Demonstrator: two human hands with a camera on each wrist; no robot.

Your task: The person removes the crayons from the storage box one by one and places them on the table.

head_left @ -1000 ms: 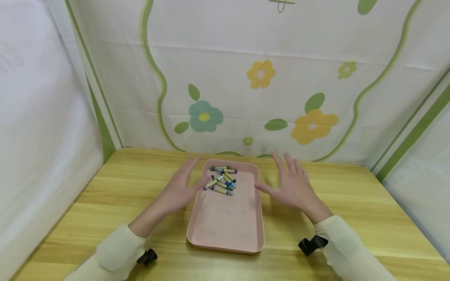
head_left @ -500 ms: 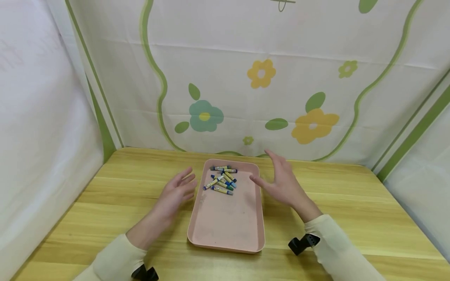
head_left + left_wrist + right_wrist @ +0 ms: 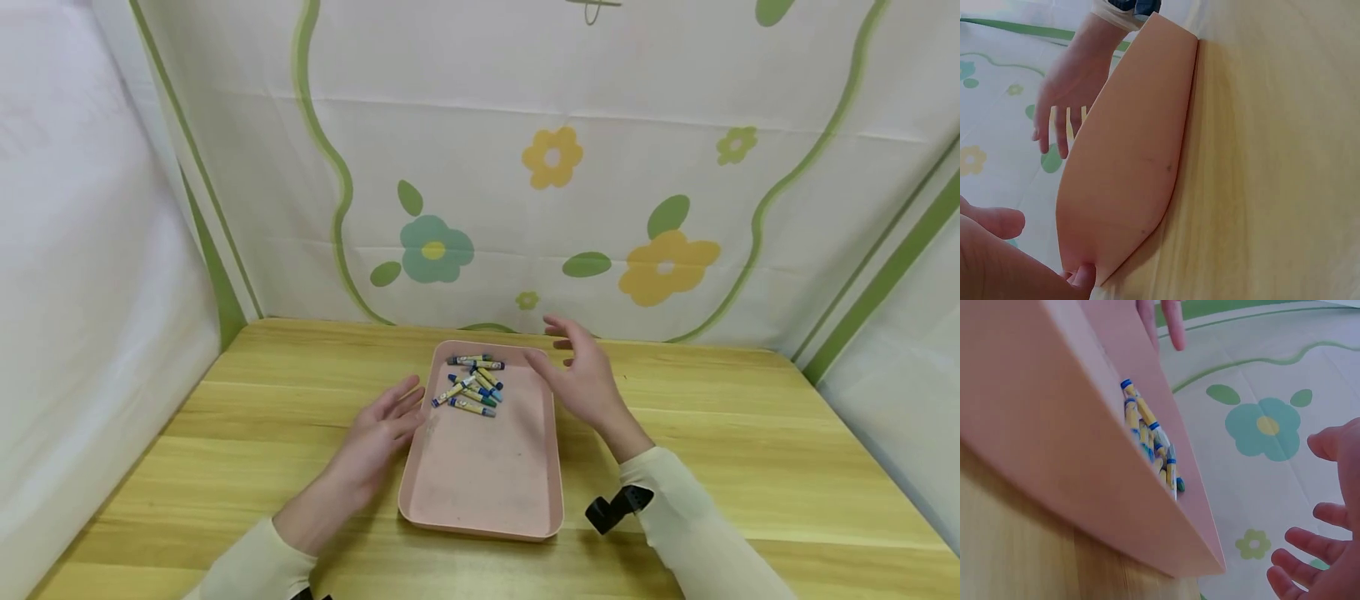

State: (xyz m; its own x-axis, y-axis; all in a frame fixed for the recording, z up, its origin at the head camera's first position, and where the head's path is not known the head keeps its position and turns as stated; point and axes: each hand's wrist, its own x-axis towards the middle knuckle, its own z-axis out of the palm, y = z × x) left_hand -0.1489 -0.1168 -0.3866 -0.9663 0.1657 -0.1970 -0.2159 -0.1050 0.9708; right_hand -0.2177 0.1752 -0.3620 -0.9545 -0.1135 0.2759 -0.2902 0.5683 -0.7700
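A shallow pink tray (image 3: 491, 479) lies on the wooden table. Several crayons (image 3: 472, 408) with yellow wrappers and blue, green or grey tips are piled loosely in its far left part; the pile of crayons (image 3: 1147, 428) also shows over the wall in the right wrist view. My left hand (image 3: 375, 437), fingers loosely extended, is at the tray's left rim; in the left wrist view a fingertip of this left hand (image 3: 1013, 265) meets the tray wall, though contact is unclear. Beside the far right rim hovers my right hand (image 3: 588, 383), relaxed and holding nothing.
The wooden table (image 3: 712, 442) extends on both sides of the tray. A white cloth backdrop (image 3: 480, 167) with printed flowers stands behind it, and white cloth sides (image 3: 97, 275) rise at left and right. A black strapped device (image 3: 618, 507) sits on the right wrist.
My left hand has drawn back from above the crayons, turned sideways and come down at the left rim. My right hand has shifted left, closer to the tray. Tray and crayons stay put.
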